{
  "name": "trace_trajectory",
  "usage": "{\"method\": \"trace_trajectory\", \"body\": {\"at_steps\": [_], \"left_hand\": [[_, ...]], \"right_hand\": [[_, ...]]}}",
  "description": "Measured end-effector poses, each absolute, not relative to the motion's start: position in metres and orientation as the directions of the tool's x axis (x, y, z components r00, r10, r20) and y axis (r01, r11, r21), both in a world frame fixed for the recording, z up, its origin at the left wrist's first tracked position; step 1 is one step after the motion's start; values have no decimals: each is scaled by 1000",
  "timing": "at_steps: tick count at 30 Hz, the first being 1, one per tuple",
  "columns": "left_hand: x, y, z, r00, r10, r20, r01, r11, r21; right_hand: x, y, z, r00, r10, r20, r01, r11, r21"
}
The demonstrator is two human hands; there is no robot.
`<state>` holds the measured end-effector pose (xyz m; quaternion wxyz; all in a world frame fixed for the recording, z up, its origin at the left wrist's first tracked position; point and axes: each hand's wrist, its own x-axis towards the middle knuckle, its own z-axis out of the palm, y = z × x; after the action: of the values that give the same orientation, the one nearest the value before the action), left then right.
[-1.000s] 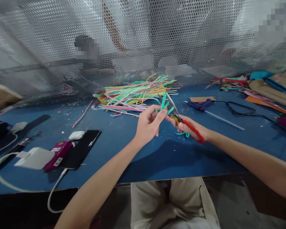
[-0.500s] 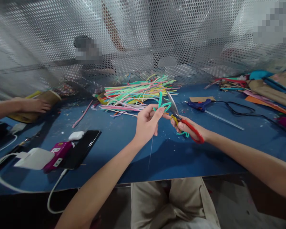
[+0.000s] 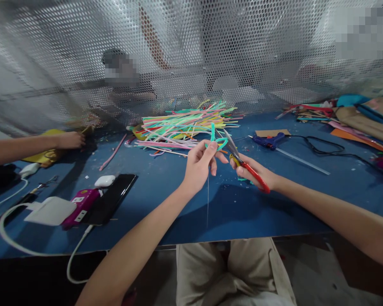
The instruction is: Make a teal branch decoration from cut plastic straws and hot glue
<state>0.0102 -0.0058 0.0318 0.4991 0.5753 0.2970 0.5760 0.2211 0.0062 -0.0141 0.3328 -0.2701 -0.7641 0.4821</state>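
Observation:
Between the thumb and fingers of my left hand [image 3: 200, 163] is a bent teal pipe cleaner [image 3: 222, 143], with one end pointing up and a loop to the right. A thin pale strand hangs below this hand. My right hand [image 3: 253, 170] is wrapped round the red and yellow handles of the scissors [image 3: 232, 146]. Their blades are parted and point up and left, close to the teal loop; whether they touch it I cannot tell. A teal scrap shows under my right hand. Behind both hands lies a pile of pastel pipe cleaners [image 3: 178, 123].
A blue glue gun [image 3: 268, 140] with its cord lies at right. A black phone [image 3: 115, 197], a white earbud case [image 3: 105, 181] and a purple power strip [image 3: 79, 208] lie at left. Another person's hand [image 3: 72, 140] reaches in there. Metal mesh [image 3: 185, 51] stands behind.
The scissor blades have spread wider and tilted further left. My left fingers have shifted slightly. At left, the other person's hand has moved right, and the brown roll beneath it has changed position.

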Motion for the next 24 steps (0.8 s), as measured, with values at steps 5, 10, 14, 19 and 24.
{"method": "trace_trajectory", "body": {"at_steps": [5,10,14,19,24], "left_hand": [[10,-5,30,187,931,314,-326,-243,914],[11,-4,29,164,931,327,-309,-266,913],[10,-4,29,202,924,324,-277,-263,924],[9,-4,28,276,916,291,-317,-199,927],[10,-6,27,147,910,388,-164,-365,917]], "right_hand": [[221,6,-14,-602,747,280,127,437,-891],[221,7,-18,-605,748,272,111,418,-902],[222,8,-20,-621,738,263,59,379,-923],[224,10,-20,-645,708,289,-13,368,-930],[220,5,-14,-640,729,244,20,332,-943]]}}
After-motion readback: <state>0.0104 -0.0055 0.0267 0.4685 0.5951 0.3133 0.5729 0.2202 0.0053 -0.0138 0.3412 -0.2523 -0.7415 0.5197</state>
